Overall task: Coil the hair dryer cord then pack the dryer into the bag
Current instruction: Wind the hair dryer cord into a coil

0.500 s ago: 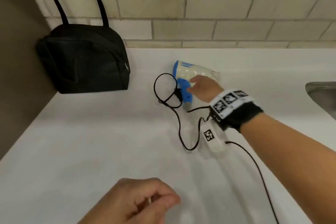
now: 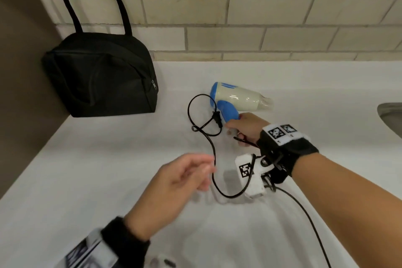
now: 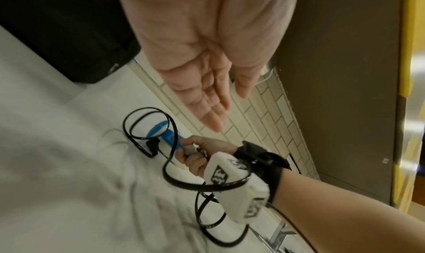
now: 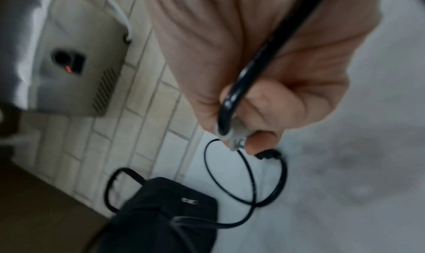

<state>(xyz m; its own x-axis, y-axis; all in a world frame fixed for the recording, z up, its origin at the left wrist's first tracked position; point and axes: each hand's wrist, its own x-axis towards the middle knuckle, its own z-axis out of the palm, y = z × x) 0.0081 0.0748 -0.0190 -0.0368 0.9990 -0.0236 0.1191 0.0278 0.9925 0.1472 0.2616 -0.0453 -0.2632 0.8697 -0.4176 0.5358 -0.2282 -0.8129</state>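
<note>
A cream and blue hair dryer lies on its side on the white counter. My right hand grips the lower end of its blue handle, where the black cord comes out; the right wrist view shows fingers curled round that grey end. The cord loops left of the dryer, with its plug beside the handle, and trails back under my right wrist. My left hand hovers with straight fingers right beside the cord, holding nothing. A black zipped bag stands at the back left.
A tiled wall runs behind the counter and a brown panel closes the left side. A metal sink rim shows at the right edge. A wall-mounted grey unit hangs above.
My left hand has come up from the bottom edge to the cord and uncurled. My right hand has slid from the dryer's body down to the handle's end.
</note>
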